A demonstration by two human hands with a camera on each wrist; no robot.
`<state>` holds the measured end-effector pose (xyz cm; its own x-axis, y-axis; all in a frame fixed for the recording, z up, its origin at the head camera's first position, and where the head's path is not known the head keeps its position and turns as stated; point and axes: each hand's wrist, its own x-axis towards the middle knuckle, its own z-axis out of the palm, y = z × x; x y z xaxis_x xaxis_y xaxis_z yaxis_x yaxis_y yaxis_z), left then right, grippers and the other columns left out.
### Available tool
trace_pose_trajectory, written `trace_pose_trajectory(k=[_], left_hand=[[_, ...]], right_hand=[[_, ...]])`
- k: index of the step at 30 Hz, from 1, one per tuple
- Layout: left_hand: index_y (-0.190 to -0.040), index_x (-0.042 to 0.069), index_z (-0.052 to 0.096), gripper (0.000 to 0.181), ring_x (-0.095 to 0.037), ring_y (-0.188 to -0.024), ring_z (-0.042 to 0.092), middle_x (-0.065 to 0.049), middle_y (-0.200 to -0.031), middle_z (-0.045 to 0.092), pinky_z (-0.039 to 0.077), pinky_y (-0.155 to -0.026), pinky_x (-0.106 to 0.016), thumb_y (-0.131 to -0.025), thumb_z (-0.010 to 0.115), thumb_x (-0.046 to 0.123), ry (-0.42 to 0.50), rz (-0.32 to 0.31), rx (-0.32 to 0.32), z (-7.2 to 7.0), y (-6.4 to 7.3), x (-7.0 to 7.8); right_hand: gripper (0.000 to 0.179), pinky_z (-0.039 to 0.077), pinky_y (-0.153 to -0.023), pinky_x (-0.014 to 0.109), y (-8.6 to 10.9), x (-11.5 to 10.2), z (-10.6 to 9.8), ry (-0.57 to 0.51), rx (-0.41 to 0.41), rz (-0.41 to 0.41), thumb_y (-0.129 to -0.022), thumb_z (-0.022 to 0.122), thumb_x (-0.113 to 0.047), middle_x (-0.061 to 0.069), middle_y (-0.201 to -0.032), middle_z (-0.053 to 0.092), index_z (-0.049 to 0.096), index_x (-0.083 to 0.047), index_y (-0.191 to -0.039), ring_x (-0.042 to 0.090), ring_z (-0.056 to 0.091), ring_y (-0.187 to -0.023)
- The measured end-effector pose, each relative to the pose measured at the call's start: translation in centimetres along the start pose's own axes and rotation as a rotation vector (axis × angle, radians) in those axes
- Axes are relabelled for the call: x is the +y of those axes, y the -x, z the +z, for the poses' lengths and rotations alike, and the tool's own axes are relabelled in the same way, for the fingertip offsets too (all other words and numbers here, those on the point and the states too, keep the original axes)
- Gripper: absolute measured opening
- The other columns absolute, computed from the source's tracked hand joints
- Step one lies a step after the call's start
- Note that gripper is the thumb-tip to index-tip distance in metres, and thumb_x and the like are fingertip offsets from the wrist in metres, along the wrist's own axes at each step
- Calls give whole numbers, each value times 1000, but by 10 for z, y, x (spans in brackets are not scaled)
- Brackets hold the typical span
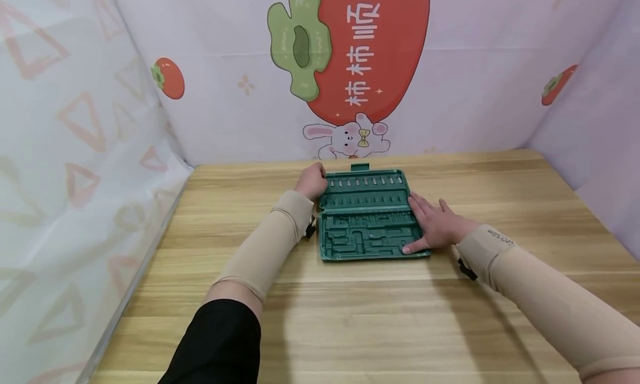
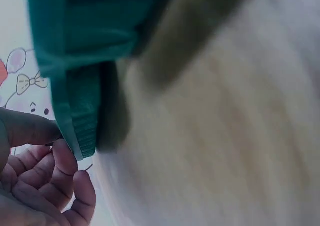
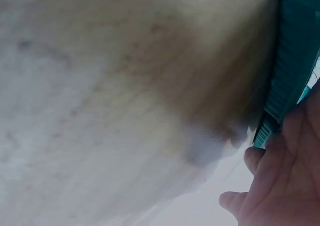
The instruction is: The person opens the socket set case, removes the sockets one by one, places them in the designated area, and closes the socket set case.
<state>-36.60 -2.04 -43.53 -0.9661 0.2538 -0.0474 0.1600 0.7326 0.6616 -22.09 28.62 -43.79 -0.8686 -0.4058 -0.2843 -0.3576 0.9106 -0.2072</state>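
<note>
A green plastic tool case [image 1: 372,245] lies unfolded on the wooden table. A row of small metal bits [image 1: 366,181] sits in its far half, while the near half shows moulded, vacant recesses. At the far left edge, my left hand [image 1: 311,181] pinches the case's rim between thumb and fingers; the left wrist view shows these fingers [image 2: 65,158] at the green edge. My right hand [image 1: 436,227] rests against the right side with fingers extended, its thumb over the near right corner. The right wrist view shows its palm [image 3: 287,178] beside the green wall.
The wooden table [image 1: 350,323] extends around the case. Behind it hangs a printed cloth [image 1: 220,111] with a large red fruit and a rabbit. Patterned cloth [image 1: 75,206] also covers the left side. A tab [image 1: 360,166] sticks out from the case's far edge.
</note>
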Motion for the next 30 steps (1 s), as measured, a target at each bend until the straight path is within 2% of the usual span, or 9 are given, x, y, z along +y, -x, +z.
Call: trace_pose_trajectory(k=[5,10,17,26,30], left_hand=[[-104,1,56,5,-25,-83,50,-13,-96,54,43,-73,-35,-101,52,0,-13,2,15,-1,0,-4],[-108,0,61,8,-26,-90,56,-15,-106,62,49,-79,-37,-101,57,2,-24,9,-2,-7,1,-4],[-111,-1,64,10,-26,-89,58,-16,-106,64,51,-78,-37,-103,60,5,31,0,-23,-12,2,-7],[-108,0,63,9,-25,-87,57,-14,-102,62,51,-74,-36,-103,61,8,64,-6,-8,-11,1,-9],[-107,0,62,8,-23,-85,58,-13,-100,62,50,-74,-34,-103,62,7,139,-17,-2,-9,3,-12]], right_hand=[[136,6,-112,78,-2,-1,0,-19,10,0,-81,73,-73,36,-165,2,5,17,-157,51,12,-151],[135,6,-112,78,-2,-2,0,19,28,-8,-80,73,-74,37,-164,6,9,18,-156,51,14,-151],[134,6,-113,77,0,-6,-4,52,24,-10,-81,70,-76,38,-163,9,12,19,-156,52,11,-151],[136,7,-113,76,2,-8,-7,96,20,29,-79,68,-80,36,-164,11,14,18,-156,51,13,-151],[134,7,-113,76,2,-9,-7,68,4,20,-81,68,-78,38,-163,9,12,18,-156,52,11,-151]])
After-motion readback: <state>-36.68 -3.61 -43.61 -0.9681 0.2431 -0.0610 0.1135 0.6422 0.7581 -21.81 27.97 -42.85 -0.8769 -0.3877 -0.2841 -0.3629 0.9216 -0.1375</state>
